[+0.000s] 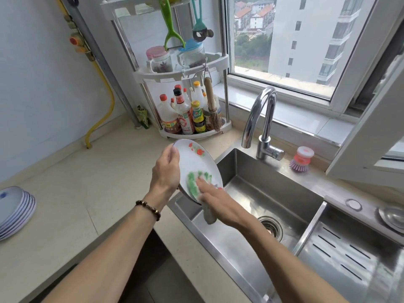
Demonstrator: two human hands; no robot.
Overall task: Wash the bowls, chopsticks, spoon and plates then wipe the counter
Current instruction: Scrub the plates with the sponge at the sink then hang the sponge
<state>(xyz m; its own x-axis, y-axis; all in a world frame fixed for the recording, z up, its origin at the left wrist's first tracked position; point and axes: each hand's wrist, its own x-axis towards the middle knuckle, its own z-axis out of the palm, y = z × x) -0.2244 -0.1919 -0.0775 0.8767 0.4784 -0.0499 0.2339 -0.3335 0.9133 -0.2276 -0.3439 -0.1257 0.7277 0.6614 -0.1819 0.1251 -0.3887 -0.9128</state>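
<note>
Head view showed me scrubbing a plate [197, 165], which I held tilted on edge over the left end of the sink [269, 193]. My left hand [167, 171] gripped its far rim, thumb curled over the top and fingers behind. My right hand [215, 199] pressed a green and white cloth [193, 184] flat against the plate's lower face; its fingers looked fairly straight on the cloth, though motion blur hid the detail. A grey tail of the cloth hung below the plate.

To do this step well, I judged I should keep the plate over the basin so drips fell in, hold the rim firmly because a wet plate could slip, and work the cloth across the whole face, including the red flower print near the top edge. The tap [262, 119] was not running, so a rinse was probably yet to come.

A stack of plates [15, 211] sat well apart on the bench [87, 182] at the far left. A corner rack of bottles [188, 114] stood just behind the plate, close enough to knock. A pink dish brush [301, 160] rested beside the tap, and a drain tray [349, 254] lay at the right of the sink.
</note>
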